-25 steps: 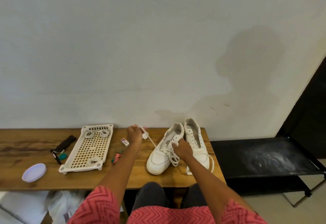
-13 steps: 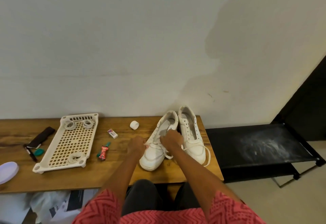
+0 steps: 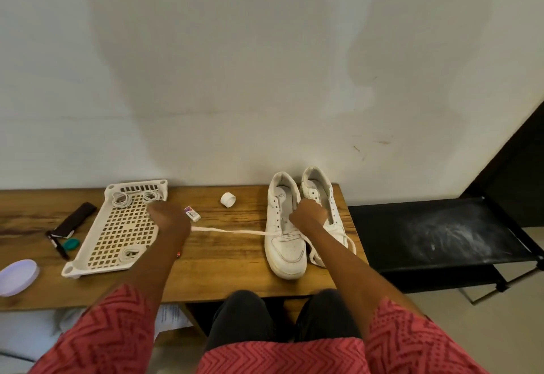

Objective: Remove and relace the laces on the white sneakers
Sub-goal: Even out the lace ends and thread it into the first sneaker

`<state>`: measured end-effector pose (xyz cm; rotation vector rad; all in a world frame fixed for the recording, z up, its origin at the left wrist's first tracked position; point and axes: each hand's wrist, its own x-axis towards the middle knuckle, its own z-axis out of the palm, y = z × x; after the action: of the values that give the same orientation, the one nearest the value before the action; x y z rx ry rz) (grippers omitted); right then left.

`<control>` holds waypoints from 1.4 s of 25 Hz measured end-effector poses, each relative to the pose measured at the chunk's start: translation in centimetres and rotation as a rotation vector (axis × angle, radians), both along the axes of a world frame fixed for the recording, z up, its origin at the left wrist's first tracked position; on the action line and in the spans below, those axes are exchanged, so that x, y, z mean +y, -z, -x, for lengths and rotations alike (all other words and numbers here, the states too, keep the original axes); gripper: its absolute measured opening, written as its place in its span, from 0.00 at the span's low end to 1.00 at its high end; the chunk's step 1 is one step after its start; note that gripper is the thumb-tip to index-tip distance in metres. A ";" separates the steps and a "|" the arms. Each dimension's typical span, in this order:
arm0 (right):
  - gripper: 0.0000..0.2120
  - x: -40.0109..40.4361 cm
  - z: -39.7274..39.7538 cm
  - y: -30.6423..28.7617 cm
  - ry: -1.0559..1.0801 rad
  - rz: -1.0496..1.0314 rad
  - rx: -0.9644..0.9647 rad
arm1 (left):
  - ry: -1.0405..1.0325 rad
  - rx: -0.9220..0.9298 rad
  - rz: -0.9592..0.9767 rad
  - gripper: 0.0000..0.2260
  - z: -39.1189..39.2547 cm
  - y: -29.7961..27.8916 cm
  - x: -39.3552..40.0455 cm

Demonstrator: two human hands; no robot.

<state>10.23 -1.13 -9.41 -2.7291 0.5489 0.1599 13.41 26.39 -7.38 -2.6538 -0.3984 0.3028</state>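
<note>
Wood table (image 3: 229, 261) by wall; sneakers (image 3: 284, 226) near its right edge. Left hand (image 3: 169, 219) holds lace (image 3: 232, 231) pulled left w/ bare wood under it. Right hand (image 3: 309, 214) grips sneaker top.

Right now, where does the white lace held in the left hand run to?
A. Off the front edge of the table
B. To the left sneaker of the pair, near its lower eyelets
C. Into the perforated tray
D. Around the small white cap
B: the lace stretches taut from the left hand across the table to the left sneaker, which the right hand steadies at the tongue.
</note>
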 end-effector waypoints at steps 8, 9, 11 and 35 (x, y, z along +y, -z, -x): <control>0.16 -1.0 1.3 0.9 -0.031 -0.114 -0.038 | 0.293 0.085 0.907 0.16 3.2 4.0 -13.7; 0.15 -1.0 1.4 1.0 -0.042 -0.113 -0.046 | 0.284 0.061 0.908 0.15 3.2 4.4 -14.0; 0.14 -1.1 1.4 1.3 -0.040 -0.086 -0.070 | 0.283 0.049 0.914 0.11 3.1 4.9 -14.2; 0.11 -1.7 0.8 0.8 -0.080 -0.101 0.006 | 0.307 -0.013 0.885 0.08 3.6 5.3 -14.6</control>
<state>9.39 -2.81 -10.24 -2.6543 0.4216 0.2101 9.84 11.77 -12.70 -3.5078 0.2116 0.4366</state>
